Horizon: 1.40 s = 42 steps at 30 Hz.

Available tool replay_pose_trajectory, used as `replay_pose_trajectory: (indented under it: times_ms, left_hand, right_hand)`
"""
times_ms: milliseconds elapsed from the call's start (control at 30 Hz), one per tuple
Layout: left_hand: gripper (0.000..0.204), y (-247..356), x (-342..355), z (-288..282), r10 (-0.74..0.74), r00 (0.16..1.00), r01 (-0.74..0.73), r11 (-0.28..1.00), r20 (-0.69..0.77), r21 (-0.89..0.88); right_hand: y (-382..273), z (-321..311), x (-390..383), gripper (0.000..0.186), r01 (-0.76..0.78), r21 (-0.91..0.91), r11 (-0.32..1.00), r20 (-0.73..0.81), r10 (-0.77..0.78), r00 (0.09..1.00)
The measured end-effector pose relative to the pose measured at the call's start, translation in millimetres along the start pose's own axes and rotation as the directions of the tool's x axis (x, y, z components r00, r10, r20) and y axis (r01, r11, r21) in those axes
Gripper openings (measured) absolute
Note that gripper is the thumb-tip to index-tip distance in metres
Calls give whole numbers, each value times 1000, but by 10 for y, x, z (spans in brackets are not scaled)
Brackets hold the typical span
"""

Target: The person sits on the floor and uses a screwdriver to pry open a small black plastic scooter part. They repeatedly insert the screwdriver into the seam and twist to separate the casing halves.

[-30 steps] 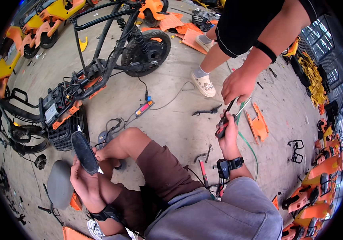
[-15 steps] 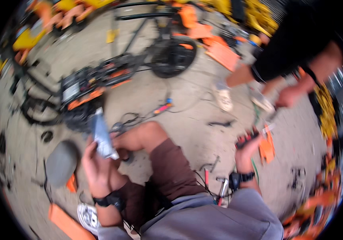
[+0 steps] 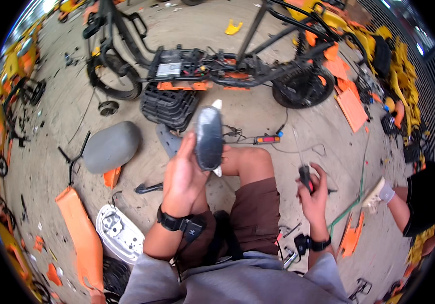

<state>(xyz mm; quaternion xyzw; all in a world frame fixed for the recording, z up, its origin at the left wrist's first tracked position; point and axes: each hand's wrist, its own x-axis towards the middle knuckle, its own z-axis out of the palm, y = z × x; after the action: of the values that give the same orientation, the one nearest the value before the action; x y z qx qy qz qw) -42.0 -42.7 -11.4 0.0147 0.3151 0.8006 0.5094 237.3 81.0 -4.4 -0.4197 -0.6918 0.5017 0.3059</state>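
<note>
My left hand [image 3: 181, 176] is closed around a glossy dark oval part [image 3: 209, 138] with pale pointed ends, held up above my knees. What kind of part it is, I cannot make out. My right hand [image 3: 315, 198] grips a screwdriver [image 3: 305, 177] by its black and red handle. Its thin shaft points up and away from me, apart from the oval part. Beyond my hands stands a stripped scooter frame [image 3: 232, 80] with exposed wiring and a black basket-like piece [image 3: 169, 106] beside it.
A grey rounded seat [image 3: 112, 147], an orange panel [image 3: 78, 230] and a white housing [image 3: 121, 234] lie to the left. A red and black tool with a cable [image 3: 268, 139] rests on the floor ahead. At right are an orange bracket [image 3: 352, 234] and another person's foot [image 3: 374, 194].
My view has swung to the right. The held oval part has turned, showing its dark broad face. My right hand is now farther from the other person, whose hand was close to it.
</note>
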Motion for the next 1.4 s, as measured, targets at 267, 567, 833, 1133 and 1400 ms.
replay_pose_trajectory:
  times_ms: [267, 567, 833, 1133, 1400]
  left_hand:
    - [42, 354, -81, -266, 133, 986, -143, 984, -99, -102]
    - [41, 430, -57, -528, 170, 984, -165, 982, 55, -88]
    - [44, 485, -38, -520, 113, 993, -110, 992, 43, -67]
    - [46, 416, -25, -454, 119, 981, -106, 990, 155, -87]
    - [41, 379, -47, -329, 124, 992, -119, 986, 35, -116]
  right_hand:
    - [1826, -34, 537, 42, -276, -417, 866, -158, 229, 960]
    - [2707, 347, 368, 41, -407, -528, 745, -118, 410, 904]
    - [2798, 817, 604, 37, -339, -480, 809, -77, 346, 935]
    - [2891, 1065, 746, 40, -463, -469, 752, -167, 440, 883]
    - [2709, 797, 605, 40, -334, -392, 857, -175, 286, 942]
